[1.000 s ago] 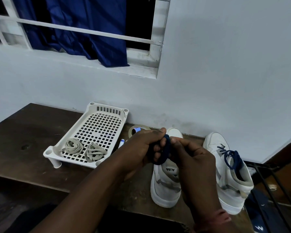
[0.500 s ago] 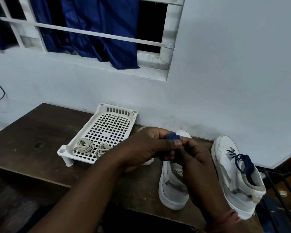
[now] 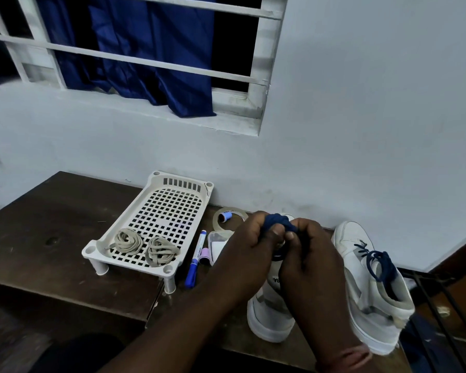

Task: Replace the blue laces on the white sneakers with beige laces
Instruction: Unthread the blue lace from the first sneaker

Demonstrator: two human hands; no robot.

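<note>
Both my hands meet above the left white sneaker (image 3: 269, 316). My left hand (image 3: 249, 251) and my right hand (image 3: 311, 254) grip a bunched blue lace (image 3: 277, 223) between thumbs and fingers. The hands hide most of that sneaker's top and tongue. The right white sneaker (image 3: 374, 297) stands beside it with its blue lace (image 3: 379, 261) threaded and tied. Two coiled beige laces (image 3: 127, 241) (image 3: 160, 250) lie in the near end of a white perforated tray (image 3: 172, 196) to the left.
A blue marker (image 3: 195, 259), a tape roll (image 3: 230, 215) and a small clear box (image 3: 217, 244) lie between tray and hands. The dark wooden table (image 3: 51, 230) stands against a white wall. A dark metal rack (image 3: 441, 300) is at the right edge.
The blue lace went from a hanging loop between my hands to a tight bundle at my fingertips. My view shifted, showing the marker and tape beside the tray.
</note>
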